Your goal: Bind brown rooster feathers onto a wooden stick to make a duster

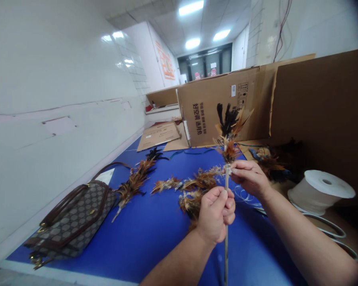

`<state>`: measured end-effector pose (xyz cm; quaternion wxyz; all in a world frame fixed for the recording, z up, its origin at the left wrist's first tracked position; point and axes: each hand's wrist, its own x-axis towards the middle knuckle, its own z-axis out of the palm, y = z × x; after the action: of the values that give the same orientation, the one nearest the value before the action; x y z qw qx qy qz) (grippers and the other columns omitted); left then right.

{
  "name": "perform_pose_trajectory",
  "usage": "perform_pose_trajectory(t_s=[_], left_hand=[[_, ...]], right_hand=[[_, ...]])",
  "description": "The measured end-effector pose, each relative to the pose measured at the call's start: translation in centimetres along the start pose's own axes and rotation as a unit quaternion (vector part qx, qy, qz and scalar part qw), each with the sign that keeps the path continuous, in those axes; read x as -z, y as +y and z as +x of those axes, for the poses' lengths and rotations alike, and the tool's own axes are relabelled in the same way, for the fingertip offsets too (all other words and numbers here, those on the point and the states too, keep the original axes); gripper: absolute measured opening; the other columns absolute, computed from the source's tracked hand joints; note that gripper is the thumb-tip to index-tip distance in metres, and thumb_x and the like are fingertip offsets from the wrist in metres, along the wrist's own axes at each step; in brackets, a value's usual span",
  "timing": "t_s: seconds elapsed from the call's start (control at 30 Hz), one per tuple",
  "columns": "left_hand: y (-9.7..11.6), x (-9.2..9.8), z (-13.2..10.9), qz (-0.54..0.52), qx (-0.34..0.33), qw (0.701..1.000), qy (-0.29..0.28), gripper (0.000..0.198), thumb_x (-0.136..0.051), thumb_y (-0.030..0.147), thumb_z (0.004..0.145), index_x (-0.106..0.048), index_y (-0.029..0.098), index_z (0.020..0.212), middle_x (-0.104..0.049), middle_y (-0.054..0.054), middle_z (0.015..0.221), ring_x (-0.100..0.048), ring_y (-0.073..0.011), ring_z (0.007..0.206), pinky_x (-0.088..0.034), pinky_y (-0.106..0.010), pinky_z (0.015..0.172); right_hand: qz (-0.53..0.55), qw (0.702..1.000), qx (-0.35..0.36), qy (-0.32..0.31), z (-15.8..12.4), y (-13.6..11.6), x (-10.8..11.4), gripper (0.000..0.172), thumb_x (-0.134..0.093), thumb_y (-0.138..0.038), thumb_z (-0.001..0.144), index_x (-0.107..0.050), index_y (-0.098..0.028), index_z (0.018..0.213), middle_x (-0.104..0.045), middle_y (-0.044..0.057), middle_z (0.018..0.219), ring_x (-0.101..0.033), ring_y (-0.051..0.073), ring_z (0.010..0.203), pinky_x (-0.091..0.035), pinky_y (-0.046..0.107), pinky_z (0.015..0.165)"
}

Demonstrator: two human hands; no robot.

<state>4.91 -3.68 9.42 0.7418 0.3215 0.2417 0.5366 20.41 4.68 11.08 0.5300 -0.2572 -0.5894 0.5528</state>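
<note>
where the thin stick (226, 246) passes through the grip, it stands close to vertical above the blue table top (149, 238), its long axis running from the bottom edge of the view straight up. item one, left hand (216, 214): clenched into a fist around the middle of the stick, thumb side up, with bare shaft showing below the fist and a short stretch above it. item two, right hand (250, 178): just above and to the right of the left, its fingertips (234, 170) pinched onto the stick at the base of the feathers; whether a cord lies under those fingertips cannot be told. item three, feather tuft (230, 123): bound to the upper end of the stick, directly above the right hand's pinch, fanning upward with black plumes at the top and brown and orange ones lower down. so the feathered end points up and away from the person, and the bare end points down toward them. item four, loose feather strips (197, 184): lying flat on the table just behind the hands. item five, a longer feather strip (134, 182): well to the left. item six, patterned handbag (74, 220): at the table's left edge by the white wall. item seven, spool of white cord (320, 190): to the right, near the right forearm. item eight, cardboard box (214, 107): upright at the far end of the table.
</note>
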Motion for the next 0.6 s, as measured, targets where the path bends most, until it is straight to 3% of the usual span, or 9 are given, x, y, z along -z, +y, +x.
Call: perform_pose_trajectory(t_s=[0.13,0.43,0.5,0.6], left_hand=[[0.2,0.4,-0.2,0.009,0.002,1.0,0.002,0.036,-0.077,0.044,0.083,-0.059,0.014,0.087,-0.042,0.005,0.064,-0.025,-0.0018,0.047,-0.012,-0.016,0.041],[-0.1,1.1,-0.1,0.095,-0.074,0.991,0.058,0.037,-0.079,0.045,0.081,-0.066,0.011,0.086,-0.054,0.001,0.064,-0.037,-0.0029,0.046,-0.026,-0.015,0.039],[0.0,1.0,-0.1,0.106,-0.083,0.989,0.062,0.036,-0.081,0.044,0.079,-0.068,0.011,0.085,-0.057,0.0,0.065,-0.042,-0.0048,0.047,-0.037,-0.017,0.039],[0.2,0.6,0.0,0.101,-0.092,0.989,0.057,0.033,-0.083,0.039,0.076,-0.066,0.012,0.079,-0.058,0.001,0.064,-0.047,-0.0069,0.049,-0.059,-0.032,0.052]], right_hand=[[-0.001,1.0,0.015,0.006,0.0,0.6,-0.1,0.025,-0.076,-0.038,0.083,-0.068,-0.016,0.076,-0.043,-0.005,0.055,-0.03,0.008,0.049,-0.021,0.026,0.049],[-0.012,1.0,0.02,0.014,0.2,0.6,-0.4,0.027,-0.077,-0.035,0.084,-0.064,-0.015,0.071,-0.041,-0.006,0.051,-0.032,0.007,0.047,-0.022,0.024,0.047],[0.01,1.0,0.017,0.004,0.1,0.1,-0.6,0.028,-0.076,-0.037,0.084,-0.066,-0.014,0.071,-0.039,-0.006,0.051,-0.03,0.007,0.047,-0.021,0.024,0.047],[-0.005,1.0,0.011,-0.002,-0.1,-0.5,-0.8,0.027,-0.076,-0.039,0.084,-0.073,-0.013,0.082,-0.042,-0.005,0.052,-0.032,0.007,0.048,-0.022,0.024,0.048]])
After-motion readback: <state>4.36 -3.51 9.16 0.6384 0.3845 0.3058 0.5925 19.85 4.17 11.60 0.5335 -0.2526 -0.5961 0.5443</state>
